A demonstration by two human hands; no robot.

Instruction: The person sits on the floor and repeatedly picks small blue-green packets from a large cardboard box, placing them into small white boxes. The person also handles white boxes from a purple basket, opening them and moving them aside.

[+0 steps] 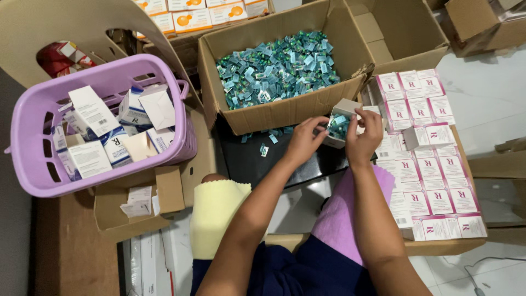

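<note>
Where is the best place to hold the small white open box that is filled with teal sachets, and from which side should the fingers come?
Probably by its two outer side walls, coming from left and right, much as the left hand and right hand do. The small white box is open at the top with teal sachets inside, so gripping from above would likely crush flaps or spill them; keep it upright.

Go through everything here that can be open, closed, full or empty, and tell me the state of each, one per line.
small white box: open, teal sachets inside, held by both hands
left hand: gripping the box's side
right hand: fingers at the box's top flap
large cardboard box: open, bottom covered with teal sachets
purple basket: partly filled with jumbled white boxes
pink-and-white cartons: closed, laid flat in rows
</note>
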